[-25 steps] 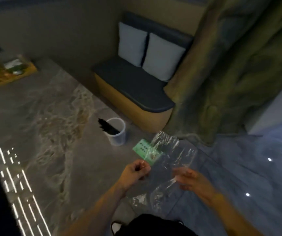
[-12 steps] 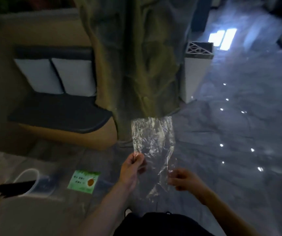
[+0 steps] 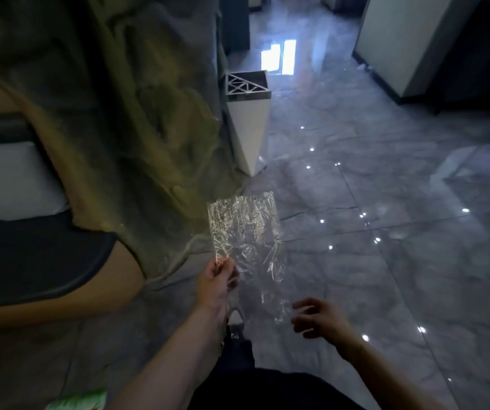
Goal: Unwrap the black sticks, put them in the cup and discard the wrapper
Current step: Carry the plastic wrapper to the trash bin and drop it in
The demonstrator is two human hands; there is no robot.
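My left hand (image 3: pixel 215 284) pinches the left edge of a clear, crinkled plastic wrapper (image 3: pixel 246 232), which stands up in front of me over the floor. To its lower right my right hand (image 3: pixel 319 318) hovers with fingers apart, close to the wrapper's bottom corner; I cannot tell whether it touches it. The cup and the black sticks are out of view. A green paper label (image 3: pixel 78 402) shows at the bottom left edge.
A white bin with a triangular lattice top (image 3: pixel 248 119) stands on the glossy grey tile floor (image 3: pixel 385 247) ahead. A rock-like green pillar (image 3: pixel 137 113) rises on the left, beside a dark cushioned bench (image 3: pixel 37 255). A white wall panel (image 3: pixel 400 39) is at the far right.
My view has swung right, away from the table; the cup with the sticks left the frame. The green label is off the wrapper. My right hand dropped lower and opened.
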